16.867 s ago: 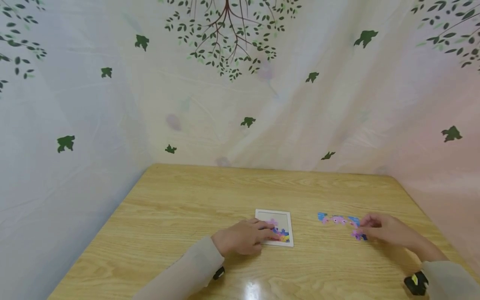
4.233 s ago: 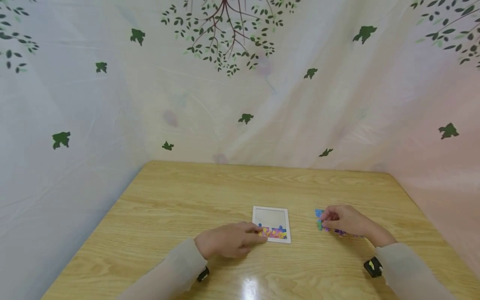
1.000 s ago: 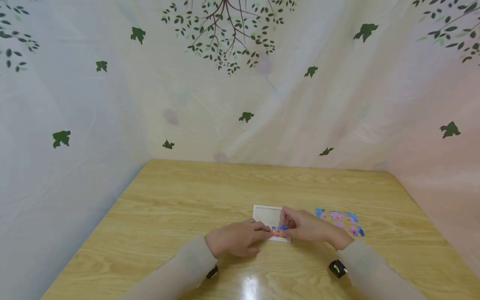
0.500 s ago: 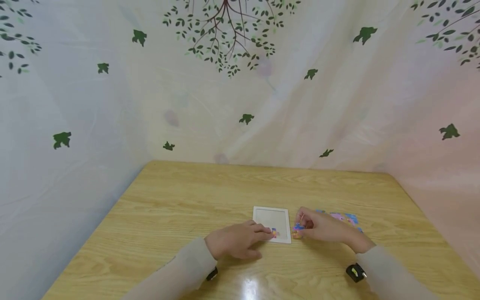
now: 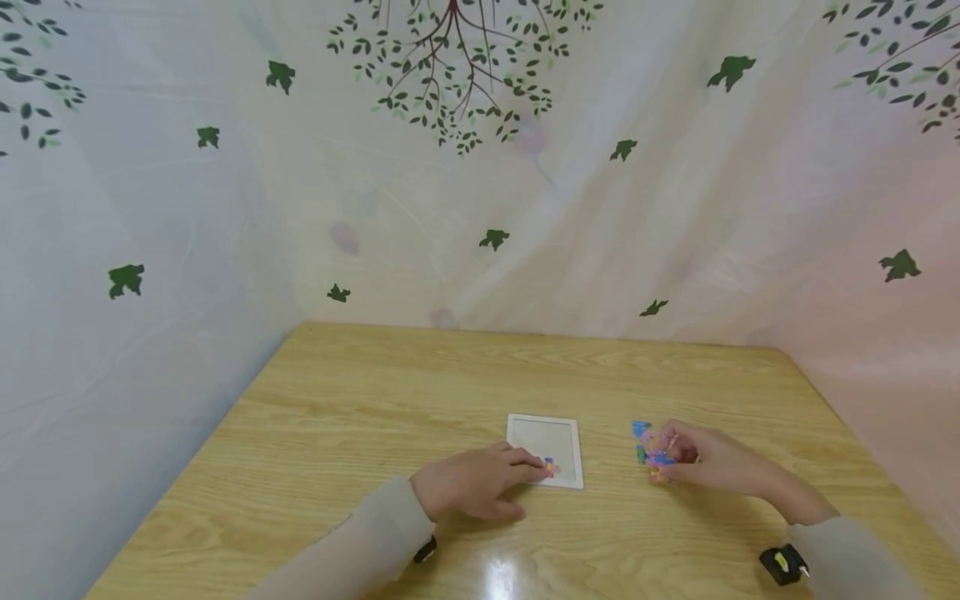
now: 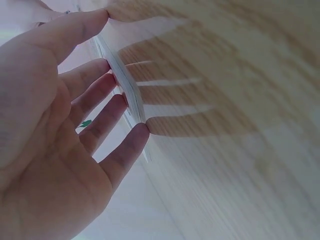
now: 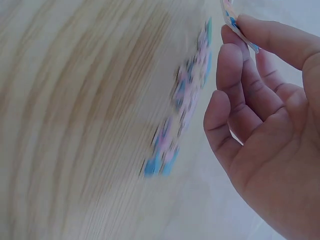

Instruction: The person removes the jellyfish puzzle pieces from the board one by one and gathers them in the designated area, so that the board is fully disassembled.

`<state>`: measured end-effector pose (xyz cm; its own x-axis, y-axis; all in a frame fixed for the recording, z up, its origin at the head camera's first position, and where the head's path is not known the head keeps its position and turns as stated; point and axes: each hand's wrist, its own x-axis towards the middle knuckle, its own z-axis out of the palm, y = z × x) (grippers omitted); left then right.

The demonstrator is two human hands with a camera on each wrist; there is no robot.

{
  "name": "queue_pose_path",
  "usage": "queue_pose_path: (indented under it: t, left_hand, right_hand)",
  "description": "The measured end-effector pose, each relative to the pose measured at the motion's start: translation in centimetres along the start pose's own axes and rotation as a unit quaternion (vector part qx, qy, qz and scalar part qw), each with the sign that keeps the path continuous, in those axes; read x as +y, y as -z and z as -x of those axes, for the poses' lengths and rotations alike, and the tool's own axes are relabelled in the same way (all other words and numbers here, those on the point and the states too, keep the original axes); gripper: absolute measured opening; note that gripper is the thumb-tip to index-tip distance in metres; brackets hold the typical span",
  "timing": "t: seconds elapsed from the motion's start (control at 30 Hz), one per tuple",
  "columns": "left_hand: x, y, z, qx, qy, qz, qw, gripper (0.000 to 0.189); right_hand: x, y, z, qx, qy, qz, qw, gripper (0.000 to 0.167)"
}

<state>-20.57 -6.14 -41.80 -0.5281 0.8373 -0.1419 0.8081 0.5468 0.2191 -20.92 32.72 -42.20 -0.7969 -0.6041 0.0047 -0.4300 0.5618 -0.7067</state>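
Head view: two hands, one frame, one pinched puzzle section

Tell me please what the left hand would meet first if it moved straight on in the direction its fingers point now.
The left hand would probably first meet the colourful puzzle part inside the white frame, just ahead; whether they already touch is unclear. Beyond lies the frame's right rim.

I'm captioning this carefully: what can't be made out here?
- Head view: lower-left corner of the white square puzzle frame, behind the left hand.
- Left wrist view: the frame's face, seen edge-on.
- Right wrist view: print on the loose pink-and-blue puzzle pieces, blurred; one end of the held multicoloured flat puzzle section, cut off by the top edge.
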Motion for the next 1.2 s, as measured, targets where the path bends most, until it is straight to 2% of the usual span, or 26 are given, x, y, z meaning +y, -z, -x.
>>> queue_pose_path:
  t: [0.1, 0.5, 0.6, 0.77, 1.0, 1.2]
  left_hand:
    - [0.0, 0.0, 0.0, -0.001, -0.001, 0.002, 1.0000, 0.062]
    - [0.2, 0.1, 0.1, 0.005, -0.003, 0.006, 1.0000, 0.062]
    - [0.1, 0.1, 0.0, 0.007, -0.003, 0.006, 1.0000, 0.062]
    - [0.0, 0.1, 0.0, 0.003, 0.000, 0.007, 1.0000, 0.062]
    - [0.3, 0.3, 0.1, -0.003, 0.003, 0.007, 1.0000, 0.063]
    - [0.4, 0.4, 0.1, -0.006, 0.005, 0.007, 0.9999, 0.063]
  right_hand:
    - [0.8, 0.6, 1.3, 0.004, -0.010, -0.003, 0.9999, 0.019]
    - [3.8, 1.8, 5.5, 0.004, 0.035, -0.060, 0.9976, 0.020]
    - [4.5, 1.8, 6.0, 0.004, 0.036, -0.072, 0.9967, 0.019]
    - [5.0, 1.7, 6.5, 0.010, 0.035, -0.056, 0.9977, 0.017]
    - [5.5, 1.7, 6.8, -0.010, 0.025, -0.068, 0.9973, 0.016]
    - [5.9, 1.7, 7.1, -0.011, 0.012, -0.069, 0.9975, 0.017]
